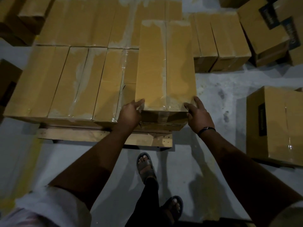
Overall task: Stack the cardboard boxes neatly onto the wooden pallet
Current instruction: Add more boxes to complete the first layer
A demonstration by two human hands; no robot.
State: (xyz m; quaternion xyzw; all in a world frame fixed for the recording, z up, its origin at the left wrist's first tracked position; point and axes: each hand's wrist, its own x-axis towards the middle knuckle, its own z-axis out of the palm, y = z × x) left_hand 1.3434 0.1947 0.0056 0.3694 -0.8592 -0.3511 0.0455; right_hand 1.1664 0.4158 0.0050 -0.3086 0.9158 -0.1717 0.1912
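A long taped cardboard box (pixel 165 66) lies on top of the first layer at the right end of the near row. My left hand (pixel 130 114) grips its near left corner and my right hand (pixel 199 115) grips its near right corner. Under it several like boxes (pixel 68 82) form a flat layer on the wooden pallet (pixel 91 135), whose front board shows below them. A further row of boxes (pixel 91 20) fills the back of the pallet.
Loose boxes stand on the grey floor: a pair at the back right (pixel 221 41), printed ones at the far right (pixel 265 30), a large one at the right (pixel 277 125), others at the left (pixel 19 18). My sandalled feet (pixel 146 166) stand before the pallet.
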